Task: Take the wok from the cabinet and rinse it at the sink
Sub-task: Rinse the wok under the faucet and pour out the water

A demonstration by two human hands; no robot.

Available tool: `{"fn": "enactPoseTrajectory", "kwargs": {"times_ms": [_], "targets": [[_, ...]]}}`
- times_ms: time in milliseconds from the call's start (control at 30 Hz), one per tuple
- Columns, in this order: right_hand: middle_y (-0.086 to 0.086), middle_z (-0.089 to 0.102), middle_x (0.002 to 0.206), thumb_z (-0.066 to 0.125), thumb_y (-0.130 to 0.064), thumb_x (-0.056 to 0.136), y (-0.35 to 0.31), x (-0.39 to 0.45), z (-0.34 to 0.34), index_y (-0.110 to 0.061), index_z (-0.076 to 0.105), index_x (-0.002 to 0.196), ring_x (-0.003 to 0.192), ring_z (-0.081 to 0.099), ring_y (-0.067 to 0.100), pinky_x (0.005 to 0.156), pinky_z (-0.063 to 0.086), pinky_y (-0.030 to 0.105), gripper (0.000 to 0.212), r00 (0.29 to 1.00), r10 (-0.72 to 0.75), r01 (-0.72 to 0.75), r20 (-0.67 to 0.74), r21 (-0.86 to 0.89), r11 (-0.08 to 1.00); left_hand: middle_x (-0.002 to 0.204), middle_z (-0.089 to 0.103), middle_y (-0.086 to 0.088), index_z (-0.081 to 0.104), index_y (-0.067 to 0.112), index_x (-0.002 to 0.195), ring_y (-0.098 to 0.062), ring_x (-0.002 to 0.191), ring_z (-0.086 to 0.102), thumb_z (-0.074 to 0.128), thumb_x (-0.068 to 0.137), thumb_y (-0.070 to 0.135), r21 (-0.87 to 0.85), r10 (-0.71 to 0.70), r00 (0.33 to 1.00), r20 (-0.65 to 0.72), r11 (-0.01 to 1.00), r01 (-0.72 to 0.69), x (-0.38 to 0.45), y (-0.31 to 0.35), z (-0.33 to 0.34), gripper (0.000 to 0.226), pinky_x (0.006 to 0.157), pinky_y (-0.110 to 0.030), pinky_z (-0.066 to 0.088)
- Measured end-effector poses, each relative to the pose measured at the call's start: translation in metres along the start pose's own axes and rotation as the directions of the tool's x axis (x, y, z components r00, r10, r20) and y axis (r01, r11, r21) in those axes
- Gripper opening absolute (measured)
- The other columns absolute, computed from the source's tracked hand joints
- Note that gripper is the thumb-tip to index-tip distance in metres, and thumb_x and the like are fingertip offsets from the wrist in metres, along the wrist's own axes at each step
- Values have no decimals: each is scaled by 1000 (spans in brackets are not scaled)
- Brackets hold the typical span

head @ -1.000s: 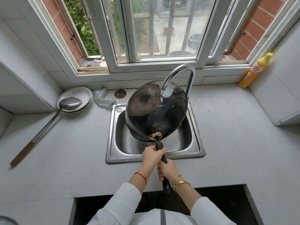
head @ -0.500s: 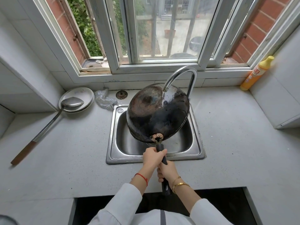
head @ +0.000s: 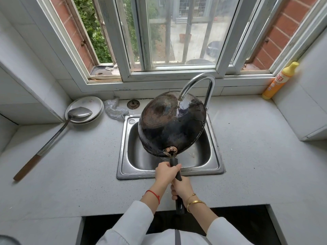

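Gripping the long black handle, both hands were wrapped tight round it, the left hand point(head: 166, 172) nearer the pan, the right hand point(head: 180, 189) behind it. The wok point(head: 172, 123) hung upside down and tilted over the sink point(head: 215, 147), its blackened underside under the tap point(head: 196, 85), where a thin stream seemed to strike the upper edge. To rinse well, she needed to roll the handle slowly so water swept the whole shell, keeping the rim inside the basin so runoff missed the bench point(head: 265, 156).
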State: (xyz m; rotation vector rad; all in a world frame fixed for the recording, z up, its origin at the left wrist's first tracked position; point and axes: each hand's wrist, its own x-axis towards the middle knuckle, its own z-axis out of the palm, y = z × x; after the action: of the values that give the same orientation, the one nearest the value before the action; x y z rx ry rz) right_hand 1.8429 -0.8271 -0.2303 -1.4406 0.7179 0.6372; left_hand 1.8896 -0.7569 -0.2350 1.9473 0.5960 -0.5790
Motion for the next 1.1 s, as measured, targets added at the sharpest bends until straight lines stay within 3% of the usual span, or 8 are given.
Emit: {"fn": "enactPoseTrajectory", "kwargs": {"times_ms": [233,767,967,1100], "targets": [[0,39,48,50,-20,95,0,-2,3,-9,49,76,38,33,12,39,32,20,22,1000,-5,5,-9,-14,1000,97,71,-6,70,12,98,-23,97,64,69,82,40,-20,-1,1000,18,1000,1,0,-3,-2,33,88,-37,53],[1,40,51,52,-23,95,-3,-4,7,-10,53,77,39,34,11,40,34,21,22,1000,-25,25,-10,-19,1000,98,73,-7,70,10,98,-23,98,66,69,82,38,-145,-21,997,68,989,31,4,-7,-5,32,89,-37,53],[3,39,51,53,-21,93,-3,-4,9,-9,52,75,40,33,13,41,32,21,22,999,-24,24,-22,-1,1000,85,76,-2,73,20,71,-23,96,67,70,77,36,-186,9,998,69,983,4,3,-9,-9,18,92,-41,52],[2,38,51,53,-22,93,-4,-5,11,-9,52,75,40,33,13,40,32,21,22,999,-25,25,-26,0,1000,85,76,-1,71,21,69,-22,96,67,70,78,37,-191,8,997,72,982,6,2,-9,-12,18,94,-42,51]]}}
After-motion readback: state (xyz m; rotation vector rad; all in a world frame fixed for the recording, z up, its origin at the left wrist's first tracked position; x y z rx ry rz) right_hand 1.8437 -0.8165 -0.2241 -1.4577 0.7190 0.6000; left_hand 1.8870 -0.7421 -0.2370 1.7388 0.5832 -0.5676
